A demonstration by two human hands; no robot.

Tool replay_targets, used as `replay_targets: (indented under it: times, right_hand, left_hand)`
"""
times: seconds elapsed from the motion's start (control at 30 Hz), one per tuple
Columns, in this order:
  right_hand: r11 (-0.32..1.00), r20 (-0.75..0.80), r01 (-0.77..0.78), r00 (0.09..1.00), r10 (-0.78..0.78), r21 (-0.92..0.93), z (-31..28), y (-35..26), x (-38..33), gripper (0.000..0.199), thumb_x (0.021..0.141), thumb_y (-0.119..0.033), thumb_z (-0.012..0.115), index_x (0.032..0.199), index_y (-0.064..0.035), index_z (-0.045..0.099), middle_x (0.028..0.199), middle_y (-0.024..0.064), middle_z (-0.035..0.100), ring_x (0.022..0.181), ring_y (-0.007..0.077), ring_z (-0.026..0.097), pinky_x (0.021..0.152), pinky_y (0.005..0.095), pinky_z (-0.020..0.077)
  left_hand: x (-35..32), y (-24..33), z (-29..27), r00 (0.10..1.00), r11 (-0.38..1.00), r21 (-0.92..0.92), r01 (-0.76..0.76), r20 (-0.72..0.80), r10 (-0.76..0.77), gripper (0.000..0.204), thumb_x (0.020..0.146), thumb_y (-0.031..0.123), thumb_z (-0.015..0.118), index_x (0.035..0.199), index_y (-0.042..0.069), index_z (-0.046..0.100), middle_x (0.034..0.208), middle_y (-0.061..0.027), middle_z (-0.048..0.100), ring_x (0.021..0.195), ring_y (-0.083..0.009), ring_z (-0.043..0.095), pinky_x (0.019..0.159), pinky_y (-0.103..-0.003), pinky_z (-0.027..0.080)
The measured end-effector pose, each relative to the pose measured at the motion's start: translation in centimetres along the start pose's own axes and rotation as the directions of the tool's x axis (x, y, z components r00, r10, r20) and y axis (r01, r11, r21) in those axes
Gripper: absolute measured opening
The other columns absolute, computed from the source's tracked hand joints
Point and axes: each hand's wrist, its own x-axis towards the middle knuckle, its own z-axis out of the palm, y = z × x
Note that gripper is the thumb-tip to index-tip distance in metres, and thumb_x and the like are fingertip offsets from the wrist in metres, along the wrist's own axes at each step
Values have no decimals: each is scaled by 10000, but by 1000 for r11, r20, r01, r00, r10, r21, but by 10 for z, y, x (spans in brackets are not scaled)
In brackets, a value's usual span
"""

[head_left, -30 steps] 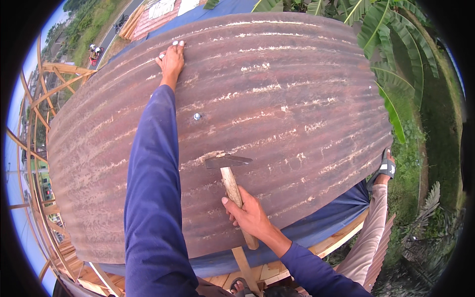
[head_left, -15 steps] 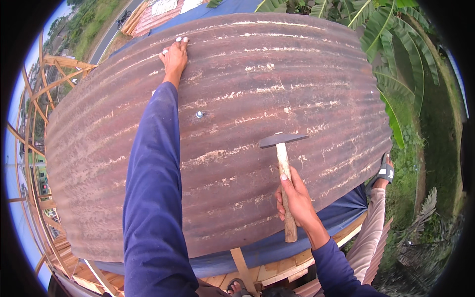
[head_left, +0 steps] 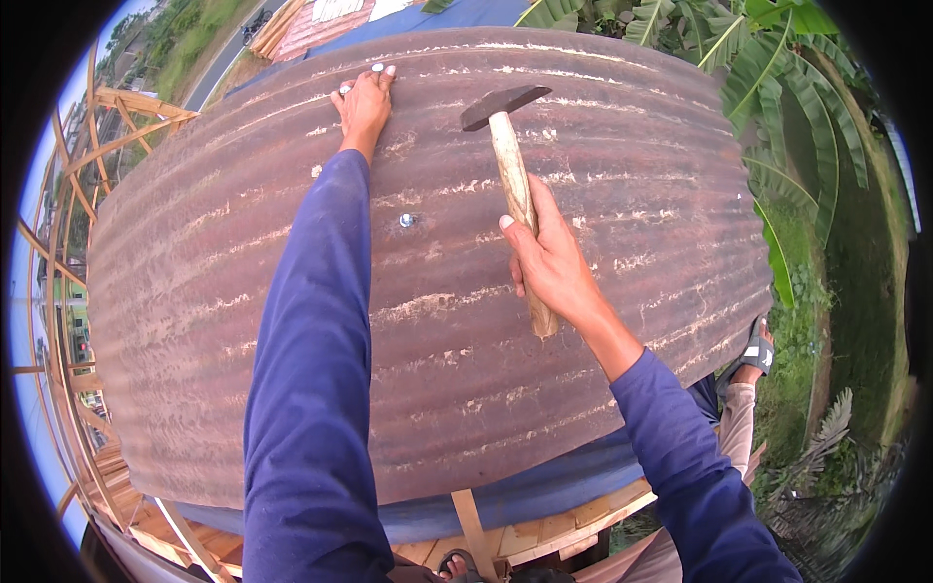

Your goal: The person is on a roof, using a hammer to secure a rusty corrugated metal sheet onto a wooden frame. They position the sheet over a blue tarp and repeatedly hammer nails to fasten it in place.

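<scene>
Head view: right hand grips the hammer raised at one o'clock of the half-driven nail; left hand lies flat, open, on the rusty roofing sheet

Soft, even overcast daylight, no hard shadows, faint shade beneath the arms, mild pale sheen along the roof ridges, sharp centre, strong fisheye bending toward a black circular rim, no motion blur

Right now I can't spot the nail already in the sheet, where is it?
In the head view the nail head sits mid-sheet on the rusty corrugated roofing sheet, between the left sleeve and the right hand.
</scene>
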Motion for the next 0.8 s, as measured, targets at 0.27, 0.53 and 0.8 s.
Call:
replay_targets:
  times: [0.27,0.53,0.8]
  right_hand:
    - [948,114,153,986,-126,-278,19,-41,104,524,979,-228,446,1442,-27,307,663,125,570,458,190,558,434,360,477]
    - [849,73,404,911,-405,-341,46,-36,156,523,974,-222,456,1434,-17,315,706,175,627,501,257,606,456,396,496]
    - [872,130,241,970,-204,-426,49,-50,162,470,981,-213,460,1398,-28,347,812,249,654,648,347,666,595,451,521]
  left_hand:
    - [-4,0,4,994,998,14,-55,-88,56,555,1012,511,329,1120,82,666,1162,-114,660,1146,-335,563,1078,-533,200]
    - [-7,-2,-1,987,994,34,-100,-124,103,532,1014,486,345,1127,74,662,1164,-130,663,1127,-349,575,1078,-537,210]
    - [-5,-7,6,991,997,1,-79,-112,79,532,1003,484,375,1115,49,661,1119,-152,679,1118,-366,576,1075,-534,210]
